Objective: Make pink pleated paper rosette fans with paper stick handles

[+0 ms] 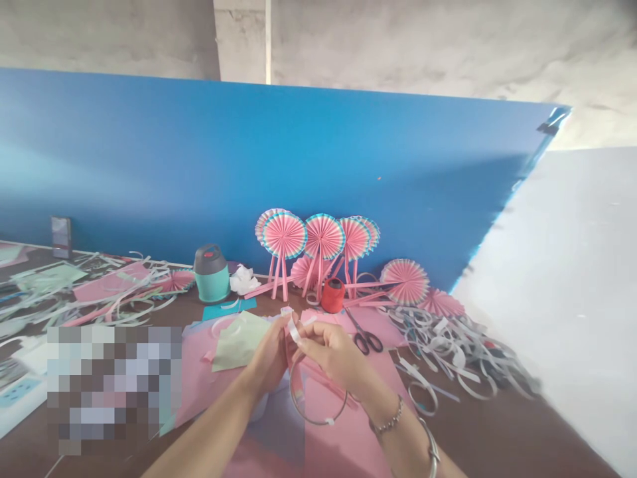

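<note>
Past our hands, round pink folded-paper fans with blue edges (283,235) lean on a big blue board (318,153). A squat red spool (333,295) and black-handled scissors (368,342) sit close by, and a thin round ring (318,422) hangs below our fingers. Our right hand (331,345) pinches a short shiny white strip (294,330) at its fingertips. Our left hand (273,352) is curled just beside the strip, but we can't tell what it grips.

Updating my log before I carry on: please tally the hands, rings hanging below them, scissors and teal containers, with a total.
Left hand and right hand: 2
Ring: 1
Scissors: 1
Teal container: 1
Total: 5
</note>
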`<action>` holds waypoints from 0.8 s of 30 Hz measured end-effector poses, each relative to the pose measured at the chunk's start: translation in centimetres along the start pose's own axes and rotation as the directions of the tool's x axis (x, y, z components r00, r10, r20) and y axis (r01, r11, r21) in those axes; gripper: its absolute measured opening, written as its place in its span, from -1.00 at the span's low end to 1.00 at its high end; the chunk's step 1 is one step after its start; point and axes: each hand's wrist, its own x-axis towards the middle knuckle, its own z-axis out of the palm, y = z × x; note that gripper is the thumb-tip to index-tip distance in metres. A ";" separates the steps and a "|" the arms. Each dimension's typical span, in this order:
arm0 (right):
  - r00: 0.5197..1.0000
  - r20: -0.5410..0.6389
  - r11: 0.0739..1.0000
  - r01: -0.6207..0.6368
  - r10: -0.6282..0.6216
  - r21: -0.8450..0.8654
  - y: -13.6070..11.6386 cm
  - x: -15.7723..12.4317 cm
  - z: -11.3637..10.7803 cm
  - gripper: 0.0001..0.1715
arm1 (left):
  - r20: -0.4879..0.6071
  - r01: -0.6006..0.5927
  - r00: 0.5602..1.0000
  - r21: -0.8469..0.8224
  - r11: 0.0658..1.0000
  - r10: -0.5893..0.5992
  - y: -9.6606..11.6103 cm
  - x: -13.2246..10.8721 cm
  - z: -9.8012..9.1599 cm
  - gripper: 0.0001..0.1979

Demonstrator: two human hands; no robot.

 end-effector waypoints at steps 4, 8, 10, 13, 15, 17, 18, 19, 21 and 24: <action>1.000 -0.008 1.000 -0.009 0.009 -0.004 0.1 0.0 0.0 -0.79 | -0.005 0.000 1.000 -0.008 1.000 0.000 -0.1 0.0 -0.1 -0.73; 1.000 -0.002 1.000 -0.002 0.002 -0.006 0.0 0.0 0.0 -0.80 | -0.009 -0.001 1.000 0.002 1.000 0.001 0.0 0.0 0.0 -0.72; 1.000 -0.008 1.000 -0.003 0.003 -0.010 0.0 0.0 0.1 -0.80 | -0.021 0.001 1.000 0.005 1.000 -0.001 0.0 0.0 0.1 -0.73; 1.000 -0.007 1.000 -0.008 0.008 -0.016 0.1 0.0 0.1 -0.78 | -0.035 0.005 0.999 0.000 1.000 -0.005 0.0 0.0 0.2 -0.73; 1.000 -0.006 1.000 -0.014 0.014 -0.024 0.1 0.0 0.1 -0.78 | -0.034 0.010 0.999 -0.001 1.000 -0.010 0.0 0.0 0.2 -0.73; 1.000 -0.014 0.999 -0.019 0.018 -0.044 0.1 0.0 0.1 -0.79 | -0.024 0.001 1.000 -0.001 1.000 -0.001 0.0 0.0 0.2 -0.72; 1.000 -0.021 0.998 -0.019 0.018 -0.056 0.0 0.0 0.1 -0.79 | -0.019 -0.008 1.000 0.000 1.000 0.008 0.0 0.0 0.2 -0.72; 0.999 -0.028 0.998 -0.017 0.015 -0.068 0.0 0.0 0.1 -0.79 | -0.016 -0.017 1.000 0.001 1.000 0.017 0.0 0.0 0.2 -0.72; 0.999 -0.037 0.996 -0.014 0.011 -0.088 0.1 0.0 0.2 -0.79 | -0.024 -0.024 0.999 0.004 1.000 0.024 0.0 0.0 0.3 -0.72; 0.999 -0.043 0.996 -0.007 0.003 -0.090 0.3 0.1 0.3 -0.79 | -0.056 -0.019 0.998 0.010 1.000 0.019 0.1 -0.1 0.4 -0.72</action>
